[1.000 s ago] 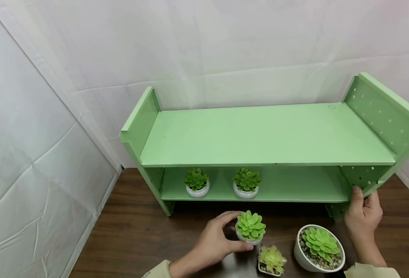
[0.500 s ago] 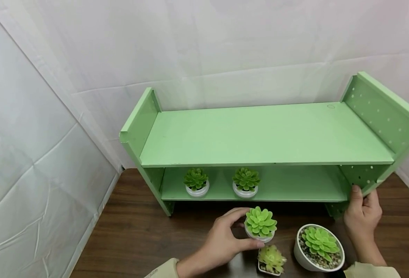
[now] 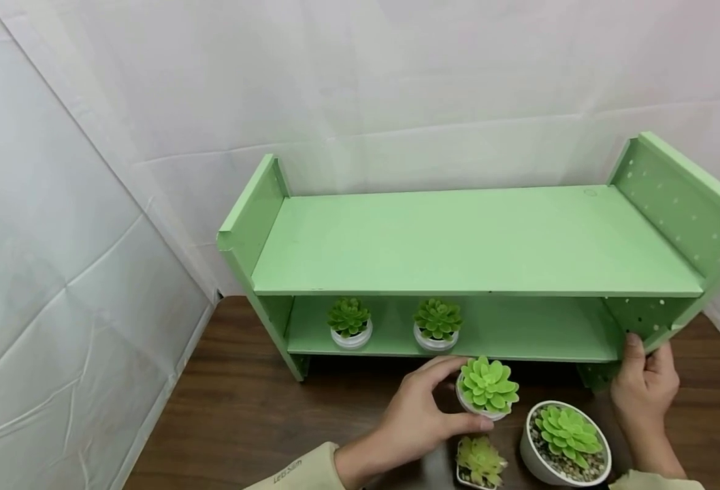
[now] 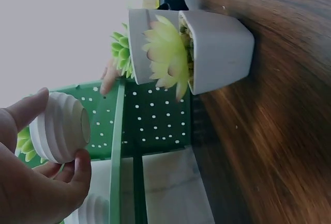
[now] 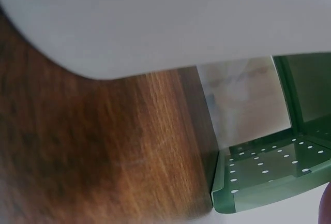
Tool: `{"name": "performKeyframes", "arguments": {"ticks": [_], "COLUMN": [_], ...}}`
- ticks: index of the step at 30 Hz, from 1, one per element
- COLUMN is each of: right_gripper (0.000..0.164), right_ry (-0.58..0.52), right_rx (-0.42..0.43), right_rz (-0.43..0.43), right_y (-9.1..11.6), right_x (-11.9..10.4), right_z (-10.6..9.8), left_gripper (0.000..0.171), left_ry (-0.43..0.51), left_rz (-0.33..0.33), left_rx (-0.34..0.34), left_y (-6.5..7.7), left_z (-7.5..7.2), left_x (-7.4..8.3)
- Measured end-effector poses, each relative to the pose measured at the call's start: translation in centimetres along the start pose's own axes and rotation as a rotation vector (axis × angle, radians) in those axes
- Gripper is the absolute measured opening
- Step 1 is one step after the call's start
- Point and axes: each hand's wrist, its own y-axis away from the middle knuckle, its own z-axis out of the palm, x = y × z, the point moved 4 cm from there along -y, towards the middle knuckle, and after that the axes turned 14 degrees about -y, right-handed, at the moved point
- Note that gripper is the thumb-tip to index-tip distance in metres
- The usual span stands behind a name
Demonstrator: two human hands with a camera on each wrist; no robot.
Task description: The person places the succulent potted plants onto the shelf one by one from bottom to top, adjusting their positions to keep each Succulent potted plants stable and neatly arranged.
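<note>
My left hand [image 3: 418,412] grips a small succulent [image 3: 489,385] in a round white pot, fingers and thumb on opposite sides of the pot. In the left wrist view the ribbed white pot [image 4: 61,127] is raised off the table, its base showing. My right hand [image 3: 644,384] holds the front edge of the right side panel of the green shelf [image 3: 476,238]. On the lower board stand two potted succulents, one at the left [image 3: 351,323] and one near the middle [image 3: 437,324]. Only a fingertip [image 5: 325,206] shows in the right wrist view.
A pale succulent in a square white pot [image 3: 480,461] stands on the brown table [image 3: 213,422] in front. Right of it is a larger succulent in a round white pot [image 3: 565,444] with pebbles. White cloth [image 3: 427,82] hangs behind the shelf.
My left hand has carried the small potted succulent to the right and a little towards the shelf. The right hand keeps its hold on the side panel.
</note>
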Motion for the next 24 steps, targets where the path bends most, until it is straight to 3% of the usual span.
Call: {"name": "performKeyframes", "arguments": {"ticks": [4, 11, 24], "right_gripper": [0.031, 0.031, 0.031], "right_ry": [-0.014, -0.039, -0.017], "right_rx": [0.002, 0.01, -0.029], "right_rz": [-0.004, -0.017, -0.022], "right_y": [0.0, 0.0, 0.0], "right_x": [0.0, 0.1, 0.5], "right_z": [-0.2, -0.4, -0.2], "left_gripper": [0.063, 0.062, 0.068], "left_ry": [0.0, -0.011, 0.042], "left_rz": [-0.019, 0.006, -0.082], "left_rx": [-0.002, 0.013, -0.023], "left_y": [-0.3, -0.9, -2.0], "left_z": [0.4, 0.7, 1.6], "left_x": [0.2, 0.5, 1.1]}}
